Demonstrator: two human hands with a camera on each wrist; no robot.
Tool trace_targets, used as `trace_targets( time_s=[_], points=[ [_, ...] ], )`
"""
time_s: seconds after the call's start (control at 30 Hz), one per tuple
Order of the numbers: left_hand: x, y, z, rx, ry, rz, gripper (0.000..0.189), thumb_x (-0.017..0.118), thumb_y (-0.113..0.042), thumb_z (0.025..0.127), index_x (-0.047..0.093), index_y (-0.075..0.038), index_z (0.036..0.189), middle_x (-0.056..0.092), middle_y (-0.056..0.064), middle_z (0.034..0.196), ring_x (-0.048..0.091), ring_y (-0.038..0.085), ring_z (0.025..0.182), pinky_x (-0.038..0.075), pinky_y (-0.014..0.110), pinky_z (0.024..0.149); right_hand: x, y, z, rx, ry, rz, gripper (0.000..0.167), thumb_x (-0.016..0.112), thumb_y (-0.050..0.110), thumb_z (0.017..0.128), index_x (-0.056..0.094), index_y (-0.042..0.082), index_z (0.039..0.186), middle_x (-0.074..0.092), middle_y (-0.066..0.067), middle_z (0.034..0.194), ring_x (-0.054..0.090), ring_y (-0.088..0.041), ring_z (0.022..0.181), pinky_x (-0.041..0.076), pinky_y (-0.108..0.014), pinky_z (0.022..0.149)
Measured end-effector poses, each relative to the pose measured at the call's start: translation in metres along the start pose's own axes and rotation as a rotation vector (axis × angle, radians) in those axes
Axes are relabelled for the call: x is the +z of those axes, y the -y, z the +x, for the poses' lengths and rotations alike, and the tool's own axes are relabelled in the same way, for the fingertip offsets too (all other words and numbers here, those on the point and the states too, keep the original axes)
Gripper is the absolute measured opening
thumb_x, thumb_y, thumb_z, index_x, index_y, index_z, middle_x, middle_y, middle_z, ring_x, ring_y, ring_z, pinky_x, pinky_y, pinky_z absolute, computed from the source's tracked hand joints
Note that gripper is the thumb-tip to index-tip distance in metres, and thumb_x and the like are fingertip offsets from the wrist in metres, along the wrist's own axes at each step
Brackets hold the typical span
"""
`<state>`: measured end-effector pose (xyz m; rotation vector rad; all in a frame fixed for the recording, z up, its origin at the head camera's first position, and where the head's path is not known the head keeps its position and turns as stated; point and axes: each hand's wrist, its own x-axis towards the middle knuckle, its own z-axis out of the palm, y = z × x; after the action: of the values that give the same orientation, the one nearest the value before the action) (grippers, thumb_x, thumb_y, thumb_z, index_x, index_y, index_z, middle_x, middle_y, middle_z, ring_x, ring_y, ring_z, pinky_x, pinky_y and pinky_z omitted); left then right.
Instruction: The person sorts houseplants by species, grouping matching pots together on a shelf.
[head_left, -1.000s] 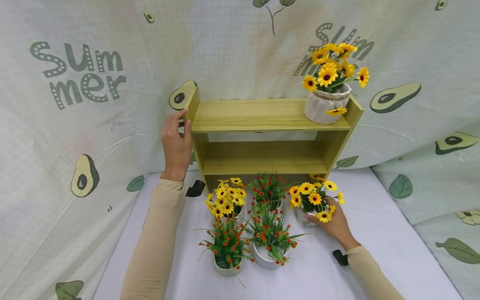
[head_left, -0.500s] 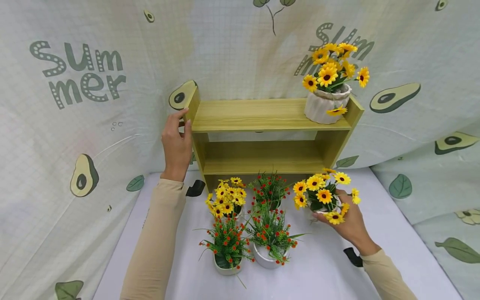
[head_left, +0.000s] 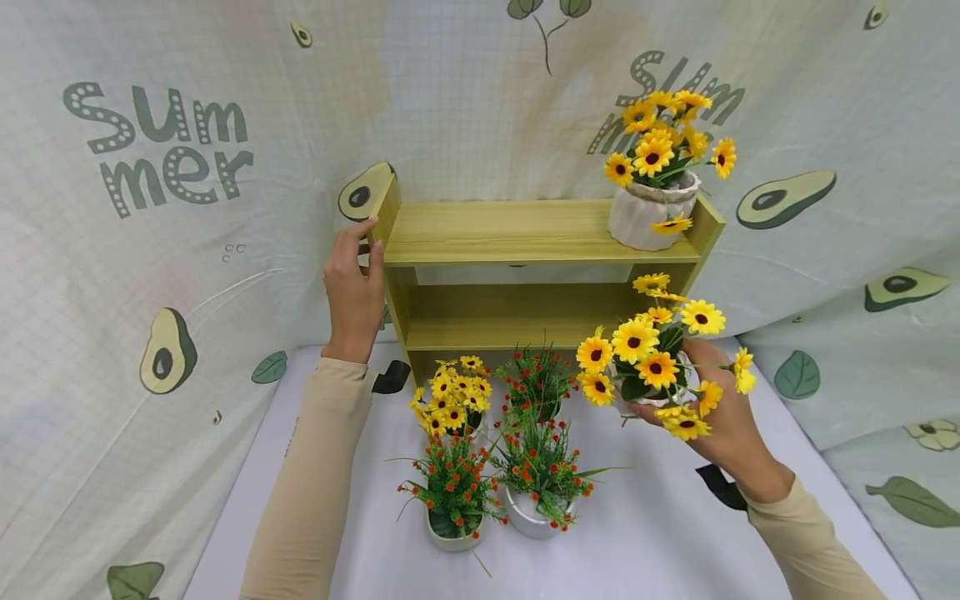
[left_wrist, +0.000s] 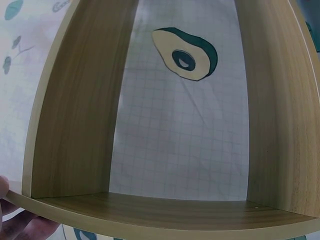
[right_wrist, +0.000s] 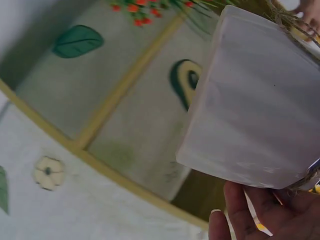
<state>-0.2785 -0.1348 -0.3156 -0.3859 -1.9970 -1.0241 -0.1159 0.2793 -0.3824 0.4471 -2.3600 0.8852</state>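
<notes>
My right hand (head_left: 723, 412) grips a white pot (right_wrist: 250, 100) of yellow sunflowers (head_left: 652, 367), raised in front of the right part of the wooden shelf (head_left: 525, 337). In the right wrist view, the fingers (right_wrist: 260, 210) lie along the pot's side, and twine circles its rim. My left hand (head_left: 354, 287) holds the shelf's left side panel near its top; only some fingers (left_wrist: 30, 225) show at the corner of the left wrist view. Another white pot (head_left: 648, 218) of sunflowers stands on the shelf top, at the right end.
Before the shelf, a pot of small yellow flowers (head_left: 453, 396) stands at the left. Close by are red-flowered plants (head_left: 538, 379), two of them in front in a pale pot (head_left: 455, 540) and a silvery pot (head_left: 531, 521). A printed cloth (head_left: 480, 100) hangs behind the shelf.
My right hand has lifted the sunflower pot from low beside the other plants, moving it up and rightward toward the camera. My left hand stays at the shelf's side.
</notes>
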Motion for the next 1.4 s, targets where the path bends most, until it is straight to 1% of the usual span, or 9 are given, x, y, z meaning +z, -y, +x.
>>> trace_targets(
  time_s=[0.13,0.23,0.33,0.4,0.5,0.67,0.83,1.13,1.4],
  points=[
    [0.000,-0.001,0.000,-0.008,-0.001,-0.005,0.032,0.060,-0.007,0.108,0.064,0.002,0.139,0.067,0.023,0.130,0.068,0.037,0.107,0.058,0.043,0.077,-0.006,0.015,0.019,-0.074,-0.012,0.061,0.101,0.103,0.010,0.060,0.054,0.000,0.147,0.061,-0.020,0.131,0.045,-0.011,0.121,0.033,-0.013,0.101],
    [0.000,-0.002,0.000,-0.015,0.001,-0.003,0.032,0.060,-0.007,0.108,0.064,0.002,0.139,0.066,0.023,0.130,0.068,0.037,0.107,0.058,0.044,0.078,-0.009,0.026,0.035,-0.118,-0.019,0.082,0.095,0.102,0.023,0.068,0.055,0.001,0.146,0.060,-0.021,0.132,0.045,-0.018,0.121,0.032,-0.018,0.102],
    [0.000,-0.003,0.000,-0.018,0.001,-0.005,0.033,0.060,-0.007,0.108,0.063,0.002,0.139,0.066,0.023,0.130,0.068,0.037,0.108,0.058,0.044,0.078,-0.009,0.037,0.052,-0.153,-0.026,0.077,0.089,0.091,0.049,0.081,0.054,0.000,0.145,0.058,-0.022,0.131,0.046,-0.028,0.119,0.031,-0.021,0.103],
    [0.000,-0.002,0.000,-0.018,-0.001,-0.007,0.033,0.060,-0.007,0.108,0.063,0.002,0.139,0.066,0.023,0.130,0.068,0.037,0.108,0.058,0.044,0.078,-0.007,0.044,0.064,-0.185,-0.040,0.041,0.091,0.077,0.067,0.086,0.055,-0.002,0.141,0.058,-0.022,0.127,0.047,-0.032,0.115,0.033,-0.022,0.101],
    [0.000,-0.002,0.000,-0.019,-0.002,-0.013,0.032,0.060,-0.008,0.108,0.064,0.001,0.139,0.066,0.023,0.129,0.068,0.037,0.107,0.058,0.045,0.077,-0.003,0.051,0.082,-0.242,-0.077,-0.018,0.093,0.066,0.077,0.087,0.058,-0.004,0.133,0.059,-0.022,0.116,0.051,-0.035,0.109,0.041,-0.031,0.097],
    [0.000,-0.002,-0.001,-0.032,0.005,-0.016,0.033,0.060,-0.008,0.108,0.063,0.001,0.140,0.066,0.022,0.130,0.068,0.037,0.108,0.058,0.046,0.079,0.002,0.058,0.108,-0.271,-0.099,-0.089,0.086,0.075,0.067,0.088,0.052,-0.004,0.129,0.058,-0.025,0.119,0.055,-0.040,0.115,0.049,-0.055,0.095],
    [0.000,-0.003,-0.001,-0.047,0.012,-0.015,0.033,0.060,-0.007,0.108,0.063,0.000,0.141,0.066,0.021,0.133,0.067,0.037,0.110,0.059,0.048,0.080,0.008,0.064,0.128,-0.220,-0.111,-0.158,0.083,0.091,0.035,0.079,0.053,-0.007,0.140,0.062,-0.032,0.128,0.055,-0.051,0.122,0.040,-0.070,0.103],
    [-0.001,-0.004,-0.001,-0.034,0.008,-0.018,0.033,0.060,-0.008,0.108,0.062,0.001,0.140,0.066,0.023,0.132,0.068,0.038,0.109,0.059,0.048,0.080,0.022,0.074,0.163,-0.213,-0.161,-0.179,0.082,0.093,0.038,0.077,0.061,-0.008,0.136,0.064,-0.030,0.128,0.055,-0.049,0.123,0.038,-0.064,0.110],
    [-0.001,-0.006,-0.002,-0.028,0.004,-0.013,0.033,0.060,-0.007,0.108,0.063,0.001,0.139,0.066,0.023,0.131,0.068,0.039,0.109,0.058,0.048,0.079,0.032,0.080,0.186,-0.140,-0.173,-0.220,0.090,0.098,0.045,0.070,0.062,-0.009,0.132,0.066,-0.029,0.124,0.056,-0.048,0.118,0.043,-0.064,0.104]
  ],
)
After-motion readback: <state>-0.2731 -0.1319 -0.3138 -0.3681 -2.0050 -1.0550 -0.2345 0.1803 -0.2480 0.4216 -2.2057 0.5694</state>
